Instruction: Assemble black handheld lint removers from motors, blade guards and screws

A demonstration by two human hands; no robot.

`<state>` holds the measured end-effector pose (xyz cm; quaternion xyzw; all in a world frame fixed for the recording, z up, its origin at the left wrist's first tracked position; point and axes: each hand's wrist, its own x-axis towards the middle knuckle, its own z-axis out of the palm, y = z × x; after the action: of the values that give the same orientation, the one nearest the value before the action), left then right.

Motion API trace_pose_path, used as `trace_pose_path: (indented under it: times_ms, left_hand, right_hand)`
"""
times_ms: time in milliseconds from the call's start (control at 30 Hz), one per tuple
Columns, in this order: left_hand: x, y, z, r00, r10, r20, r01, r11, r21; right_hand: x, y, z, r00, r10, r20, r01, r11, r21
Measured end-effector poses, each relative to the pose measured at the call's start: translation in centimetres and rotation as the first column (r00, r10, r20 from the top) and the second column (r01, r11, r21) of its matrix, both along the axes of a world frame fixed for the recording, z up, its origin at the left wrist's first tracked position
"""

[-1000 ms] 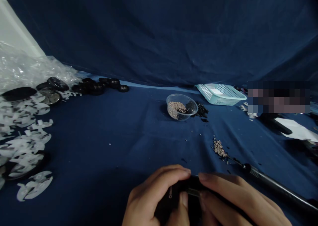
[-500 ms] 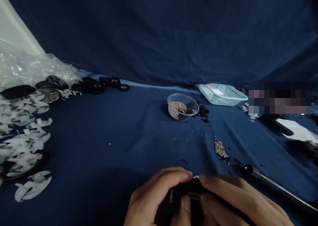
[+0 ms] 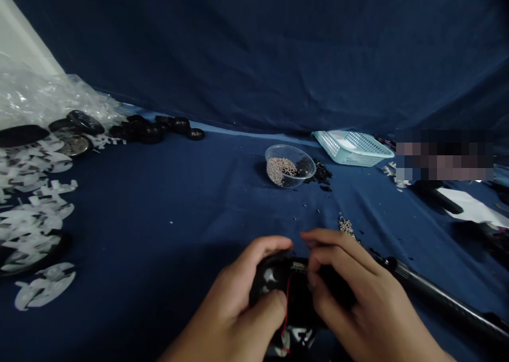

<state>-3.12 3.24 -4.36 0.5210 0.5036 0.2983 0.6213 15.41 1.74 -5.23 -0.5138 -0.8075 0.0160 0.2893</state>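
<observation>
A small black plastic device [image 3: 296,298] with a rounded shell is between my hands at the bottom middle. A red wire, a bit of circuit board and pale parts show on its facing side. My left hand [image 3: 242,298] wraps its left side, thumb pressed on the face and index finger curved over the far edge. My right hand [image 3: 353,293] curls around the right side, with its fingertips against the device. Whether those fingertips pinch a small part is hidden. A black pen-shaped screwdriver [image 3: 445,293] lies to the right of my right hand, its tip near a small heap of screws [image 3: 347,226].
A clear bowl [image 3: 290,166] of screws stands beside small black pieces [image 3: 321,174]. Behind it is a light-blue basket [image 3: 353,150]. White plastic parts [image 3: 34,213], black round shells [image 3: 147,129] and clear plastic wrap [image 3: 51,97] line the left. White paper [image 3: 471,205] lies right.
Both hands have moved up a little and the device has been turned, now showing the red wire and board. The right fingers have lifted and spread more. The view has shifted slightly.
</observation>
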Motion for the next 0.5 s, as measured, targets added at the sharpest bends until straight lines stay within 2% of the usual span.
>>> trace_pose_path:
  times_ms: [100,333,500]
  left_hand:
    - [0.1,0.6,0.0,0.996,-0.014,0.084,0.022,0.996,-0.089]
    - [-0.4,1.1,-0.3,0.995,-0.029,0.098,0.041,0.992,-0.12]
    - [-0.2,1.7,0.3,0.991,-0.046,0.122,0.056,0.996,-0.075]
  right_hand:
    - [-0.2,0.3,0.1,1.0,-0.008,0.016,0.01,0.995,-0.1]
    - [-0.6,0.8,1.4,0.998,0.025,0.059,-0.008,0.963,-0.271]
    - [-1.2,1.7,2.5,0.964,0.057,0.259,0.042,0.931,-0.362]
